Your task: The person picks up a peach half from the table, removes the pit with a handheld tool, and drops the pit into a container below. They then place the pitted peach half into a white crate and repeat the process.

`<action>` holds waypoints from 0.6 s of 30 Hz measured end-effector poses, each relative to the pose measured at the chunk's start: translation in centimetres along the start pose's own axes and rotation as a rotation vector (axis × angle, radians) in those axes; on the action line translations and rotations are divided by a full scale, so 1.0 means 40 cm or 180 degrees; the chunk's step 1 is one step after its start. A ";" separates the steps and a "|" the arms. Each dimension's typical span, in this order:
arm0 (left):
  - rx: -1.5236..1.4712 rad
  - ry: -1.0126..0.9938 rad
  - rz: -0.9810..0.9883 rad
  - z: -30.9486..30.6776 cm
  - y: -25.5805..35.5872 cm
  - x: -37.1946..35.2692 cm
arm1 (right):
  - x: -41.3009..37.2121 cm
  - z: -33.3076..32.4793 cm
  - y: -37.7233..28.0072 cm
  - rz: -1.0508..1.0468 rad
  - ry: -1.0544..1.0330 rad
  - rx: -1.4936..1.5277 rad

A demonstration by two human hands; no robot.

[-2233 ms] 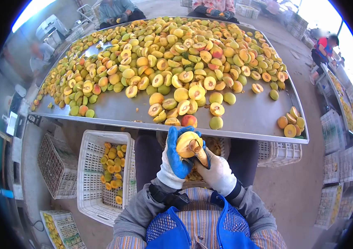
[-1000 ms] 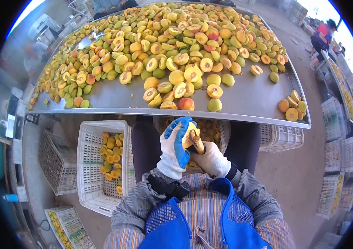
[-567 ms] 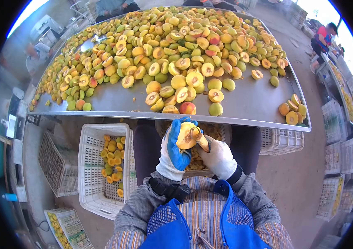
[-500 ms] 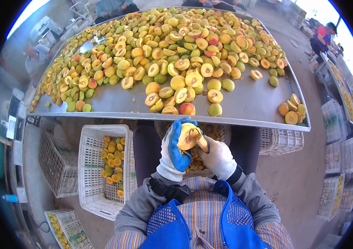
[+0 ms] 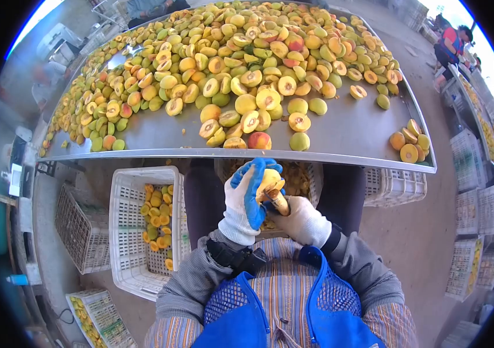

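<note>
A gloved left grip [image 5: 243, 200] was closed around a yellow fruit [image 5: 269, 180]. Just right of it, the gloved right grip [image 5: 302, 221] was clamped on a wooden-handled tool [image 5: 280, 203] — its long axis slanting up-left toward the fruit, the working tip hidden. Beyond both grips stood a fruit-heaped counter [image 5: 351, 134].

The gloved left hand [image 5: 242, 202] holds a yellow fruit [image 5: 268, 178], and the gloved right hand [image 5: 305, 222] holds a tool [image 5: 279, 203] against it. Fruit halves [image 5: 268, 99] lie heaped on the metal table [image 5: 351, 130]; a white crate [image 5: 120, 243] below holds more.
</note>
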State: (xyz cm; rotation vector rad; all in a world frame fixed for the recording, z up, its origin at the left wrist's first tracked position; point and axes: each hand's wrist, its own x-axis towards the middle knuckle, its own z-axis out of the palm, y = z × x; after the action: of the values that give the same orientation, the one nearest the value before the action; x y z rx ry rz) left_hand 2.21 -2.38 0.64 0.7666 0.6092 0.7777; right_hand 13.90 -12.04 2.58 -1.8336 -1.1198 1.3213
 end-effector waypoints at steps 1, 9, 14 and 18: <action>0.0432 -0.0259 0.0292 -0.005 0.003 0.006 | 0.006 -0.002 0.018 -0.0213 0.0210 -0.0459; 0.0316 -0.0351 0.0310 0.011 0.015 0.027 | 0.025 0.014 0.038 -0.0254 0.0339 -0.0504; -0.0176 -0.1263 -0.0213 -0.035 0.031 0.023 | 0.024 0.041 0.066 -0.0391 -0.0821 0.0747; 0.0009 -0.1461 0.0047 -0.051 0.025 0.042 | 0.066 0.035 0.101 -0.0749 -0.1082 0.0728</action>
State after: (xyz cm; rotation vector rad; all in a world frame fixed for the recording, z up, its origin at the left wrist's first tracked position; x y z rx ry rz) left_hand 1.31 0.19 -0.09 0.9169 0.1917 0.5861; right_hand 14.08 -11.54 -2.41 -1.3015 -1.2534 1.5817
